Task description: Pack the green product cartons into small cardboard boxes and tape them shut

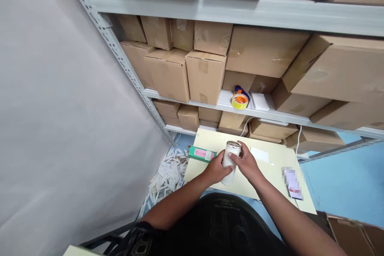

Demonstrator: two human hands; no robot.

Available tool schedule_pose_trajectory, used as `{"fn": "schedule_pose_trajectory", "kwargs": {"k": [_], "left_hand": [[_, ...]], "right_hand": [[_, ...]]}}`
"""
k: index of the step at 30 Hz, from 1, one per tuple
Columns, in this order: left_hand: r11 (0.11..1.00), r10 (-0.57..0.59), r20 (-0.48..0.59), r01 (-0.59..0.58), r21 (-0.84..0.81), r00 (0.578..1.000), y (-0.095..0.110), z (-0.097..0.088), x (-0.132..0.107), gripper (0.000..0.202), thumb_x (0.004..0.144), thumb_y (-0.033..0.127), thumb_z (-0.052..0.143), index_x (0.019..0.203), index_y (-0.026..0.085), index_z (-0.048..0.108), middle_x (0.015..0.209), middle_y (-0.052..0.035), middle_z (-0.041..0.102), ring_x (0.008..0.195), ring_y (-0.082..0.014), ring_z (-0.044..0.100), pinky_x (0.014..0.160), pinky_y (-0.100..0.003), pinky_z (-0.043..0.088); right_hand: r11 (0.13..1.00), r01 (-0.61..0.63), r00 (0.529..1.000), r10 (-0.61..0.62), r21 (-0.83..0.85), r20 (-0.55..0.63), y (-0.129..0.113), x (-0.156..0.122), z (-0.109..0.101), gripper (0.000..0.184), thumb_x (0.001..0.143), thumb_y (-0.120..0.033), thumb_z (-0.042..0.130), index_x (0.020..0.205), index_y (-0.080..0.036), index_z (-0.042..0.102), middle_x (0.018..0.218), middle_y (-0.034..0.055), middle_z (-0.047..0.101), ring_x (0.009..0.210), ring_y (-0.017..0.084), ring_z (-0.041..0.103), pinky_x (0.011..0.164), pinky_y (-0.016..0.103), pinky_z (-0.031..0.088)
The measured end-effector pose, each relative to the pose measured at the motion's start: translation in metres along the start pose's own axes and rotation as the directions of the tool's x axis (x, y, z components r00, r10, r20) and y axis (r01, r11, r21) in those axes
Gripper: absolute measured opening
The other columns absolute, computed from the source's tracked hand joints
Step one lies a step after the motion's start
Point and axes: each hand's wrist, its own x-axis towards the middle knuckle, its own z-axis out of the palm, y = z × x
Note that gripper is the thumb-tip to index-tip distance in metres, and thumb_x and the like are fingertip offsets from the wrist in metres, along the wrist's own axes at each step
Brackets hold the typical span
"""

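A white cylinder (229, 164) with a silvery top, like a tall can or tumbler, is held nearly upright over the pale yellow table (207, 138). Wrapped round its left side is my left hand (218, 167), its thumb across the front. My right hand (246, 161) grips the upper right side, thumb on the front near the top and fingers behind, partly hidden. Just left of my left hand lies a green box (201, 154) with a pink picture on it. A white sheet of paper (259, 154) rests on the table beyond my right hand.
A phone (292, 183), partly blurred out, lies at the table's right. Metal shelves (210, 8) full of cardboard boxes (205, 74) rise behind it. A tape dispenser (240, 99) sits on the middle shelf. White paper strips (168, 172) litter the floor at left.
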Motion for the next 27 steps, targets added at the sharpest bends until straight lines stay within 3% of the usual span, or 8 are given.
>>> {"fn": "schedule_pose_trajectory", "kwargs": {"k": [6, 8, 10, 12, 15, 17, 23, 27], "left_hand": [[0.983, 0.069, 0.032, -0.073, 0.171, 0.997, -0.028, -0.008, 0.003, 0.049, 0.087, 0.042, 0.067, 0.131, 0.024, 0.057, 0.12, -0.0069, 0.071, 0.107, -0.0246, 0.067, 0.093, -0.036, 0.052], [0.952, 0.016, -0.081, 0.009, 0.306, 0.997, -0.054, -0.028, 0.01, 0.037, 0.092, 0.042, 0.059, 0.122, 0.021, 0.065, 0.121, -0.0095, 0.071, 0.114, -0.0262, 0.064, 0.102, -0.039, 0.048], [0.879, -0.118, -0.359, 0.266, 0.397, 0.926, -0.085, -0.057, 0.018, 0.04, 0.092, 0.042, 0.058, 0.121, 0.016, 0.065, 0.124, -0.015, 0.068, 0.118, -0.0292, 0.062, 0.105, -0.041, 0.045], [0.769, -0.238, -0.553, 0.503, 0.395, 0.798, -0.116, -0.09, 0.025, 0.051, 0.091, 0.042, 0.058, 0.131, 0.01, 0.059, 0.132, -0.0207, 0.063, 0.126, -0.0318, 0.058, 0.107, -0.041, 0.042], [0.621, -0.468, -0.589, 0.72, 0.311, 0.659, -0.155, -0.126, 0.032, 0.064, 0.085, 0.053, 0.064, 0.131, 0.009, 0.058, 0.135, -0.0249, 0.061, 0.13, -0.037, 0.055, 0.103, -0.041, 0.044], [0.6, -0.548, -0.539, 0.75, 0.279, 0.639, -0.172, -0.136, 0.035, 0.057, 0.084, 0.057, 0.064, 0.117, 0.01, 0.066, 0.119, -0.0234, 0.069, 0.117, -0.0381, 0.064, 0.092, -0.04, 0.049], [0.737, -0.467, -0.429, 0.609, 0.295, 0.773, -0.175, -0.128, 0.037, 0.017, 0.088, 0.03, 0.06, 0.095, 0.018, 0.071, 0.091, -0.0061, 0.076, 0.088, -0.0221, 0.071, 0.078, -0.029, 0.051], [0.837, -0.266, -0.353, 0.396, 0.376, 0.897, -0.15, -0.123, 0.036, 0.013, 0.087, 0.026, 0.061, 0.092, 0.02, 0.072, 0.101, -0.0051, 0.073, 0.103, -0.0227, 0.065, 0.095, -0.033, 0.05]], "right_hand": [[0.986, -0.071, 0.993, 0.055, -0.148, -0.105, 0.013, 0.007, 0.015, 0.067, 0.069, -0.05, 0.079, 0.124, -0.024, 0.052, 0.105, 0.007, 0.074, 0.093, 0.027, 0.072, 0.084, 0.04, 0.056], [0.988, -0.083, 0.992, 0.069, -0.131, -0.107, 0.021, 0.007, 0.013, 0.065, 0.069, -0.05, 0.078, 0.121, -0.023, 0.051, 0.104, 0.0062, 0.073, 0.092, 0.027, 0.072, 0.083, 0.04, 0.056], [0.99, -0.077, 0.993, 0.066, -0.116, -0.097, 0.03, 0.004, 0.006, 0.065, 0.069, -0.049, 0.078, 0.123, -0.024, 0.051, 0.107, 0.0055, 0.072, 0.095, 0.026, 0.071, 0.085, 0.041, 0.056], [0.991, -0.052, 0.994, 0.04, -0.121, -0.104, 0.037, -0.001, -0.003, 0.068, 0.07, -0.048, 0.077, 0.128, -0.024, 0.051, 0.114, 0.0065, 0.07, 0.101, 0.027, 0.069, 0.091, 0.042, 0.055], [0.982, -0.02, 0.986, -0.012, -0.189, -0.167, 0.05, -0.007, -0.018, 0.07, 0.068, -0.046, 0.077, 0.131, -0.023, 0.055, 0.125, 0.0091, 0.063, 0.113, 0.028, 0.064, 0.103, 0.043, 0.049], [0.976, -0.037, 0.98, -0.007, -0.215, -0.198, 0.06, -0.009, -0.027, 0.069, 0.068, -0.045, 0.077, 0.13, -0.023, 0.057, 0.127, 0.0089, 0.061, 0.116, 0.029, 0.062, 0.104, 0.043, 0.048], [0.986, -0.099, 0.986, 0.079, -0.131, -0.146, 0.08, -0.013, -0.037, 0.068, 0.07, -0.046, 0.078, 0.129, -0.023, 0.054, 0.124, 0.0086, 0.064, 0.112, 0.029, 0.064, 0.098, 0.045, 0.052], [0.99, -0.105, 0.987, 0.093, -0.091, -0.133, 0.078, -0.013, -0.034, 0.069, 0.07, -0.044, 0.079, 0.13, -0.023, 0.052, 0.123, 0.0091, 0.066, 0.111, 0.029, 0.065, 0.099, 0.046, 0.051]]}}
